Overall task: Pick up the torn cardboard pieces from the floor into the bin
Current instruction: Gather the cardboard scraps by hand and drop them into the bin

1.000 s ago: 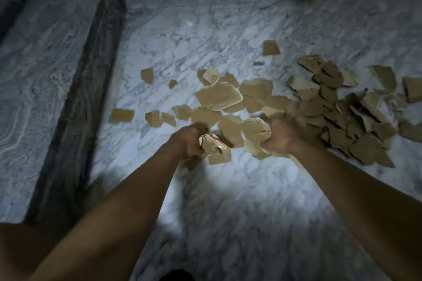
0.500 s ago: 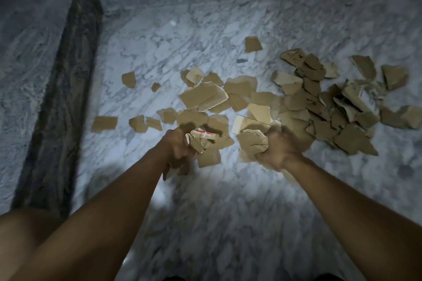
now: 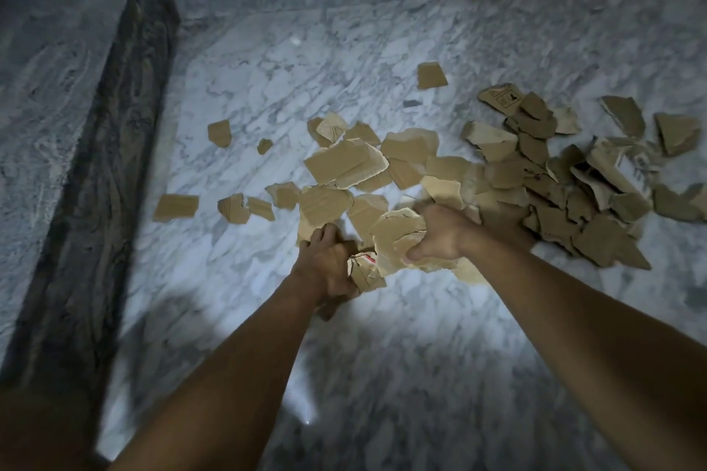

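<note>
Both arms reach down to the marble floor (image 3: 382, 356). The left hand (image 3: 329, 268) is curled round a crumpled scrap (image 3: 363, 273) with a red mark. Just right of it, the right hand (image 3: 440, 237) grips a wad (image 3: 398, 237) of torn cardboard. Loose pieces (image 3: 344, 164) lie scattered beyond the hands, thickening into a heap (image 3: 574, 195) at the right. A dark stone ledge (image 3: 57, 88) runs along the left.

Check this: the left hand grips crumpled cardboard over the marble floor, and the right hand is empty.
Wrong on the right hand: the head view shows it gripping a bunch of cardboard pieces. The left hand does grip crumpled cardboard over the marble floor.
</note>
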Tool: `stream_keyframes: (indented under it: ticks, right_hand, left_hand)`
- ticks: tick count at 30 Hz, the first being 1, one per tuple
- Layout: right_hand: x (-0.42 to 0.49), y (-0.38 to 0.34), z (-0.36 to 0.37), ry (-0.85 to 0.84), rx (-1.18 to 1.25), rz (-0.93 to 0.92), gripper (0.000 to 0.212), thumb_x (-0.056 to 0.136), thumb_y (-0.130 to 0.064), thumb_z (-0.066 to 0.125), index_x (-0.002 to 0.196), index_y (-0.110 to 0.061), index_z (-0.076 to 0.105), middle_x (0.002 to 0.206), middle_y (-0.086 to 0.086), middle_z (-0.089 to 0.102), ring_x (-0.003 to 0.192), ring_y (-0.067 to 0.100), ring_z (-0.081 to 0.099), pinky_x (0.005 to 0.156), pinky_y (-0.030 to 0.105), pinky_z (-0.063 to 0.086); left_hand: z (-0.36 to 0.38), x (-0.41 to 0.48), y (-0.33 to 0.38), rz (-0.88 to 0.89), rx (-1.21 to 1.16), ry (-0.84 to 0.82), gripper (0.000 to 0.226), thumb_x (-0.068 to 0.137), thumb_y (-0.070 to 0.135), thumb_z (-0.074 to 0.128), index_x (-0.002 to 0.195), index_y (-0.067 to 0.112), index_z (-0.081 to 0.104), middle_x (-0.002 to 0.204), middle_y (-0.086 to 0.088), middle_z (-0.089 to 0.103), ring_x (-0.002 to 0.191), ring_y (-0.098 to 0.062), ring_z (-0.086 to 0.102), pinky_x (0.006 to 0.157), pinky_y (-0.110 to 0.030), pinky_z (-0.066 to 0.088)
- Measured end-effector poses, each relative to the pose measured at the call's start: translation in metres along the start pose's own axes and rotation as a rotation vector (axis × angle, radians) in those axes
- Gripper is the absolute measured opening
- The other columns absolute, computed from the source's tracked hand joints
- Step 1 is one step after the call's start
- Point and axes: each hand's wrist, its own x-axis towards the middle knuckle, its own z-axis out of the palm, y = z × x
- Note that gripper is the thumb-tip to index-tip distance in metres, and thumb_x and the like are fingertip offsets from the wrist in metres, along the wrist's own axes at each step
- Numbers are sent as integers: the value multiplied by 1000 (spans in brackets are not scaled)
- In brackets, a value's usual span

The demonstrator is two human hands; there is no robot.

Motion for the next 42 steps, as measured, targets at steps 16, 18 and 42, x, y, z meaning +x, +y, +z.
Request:
stream_keyframes:
  ticks: [16,18,42]
  right_hand:
    - [5,-20,31,-86,-43,-164,80,65,-34,85,137,-32,51,127,-8,64,117,18,59,93,27,51]
    - [1,-20,33,-69,-76,-178,74,67,-36,84,134,-32,53,126,-7,65,117,18,60,95,29,50]
    - [-9,-79,72,13,-272,-168,60,73,-32,78,127,-17,56,128,3,61,119,25,56,88,31,42]
  left_hand:
    - [10,-17,-15,89,-12,-12,73,68,44,74,131,21,47,131,-5,38,122,-32,36,94,-45,49]
    - [11,-20,-14,84,-5,0,67,71,43,74,128,19,48,129,-7,39,122,-31,37,94,-43,49]
    - [1,-61,-92,-213,-444,118,51,65,42,78,106,34,50,96,5,68,92,-27,63,69,-30,44]
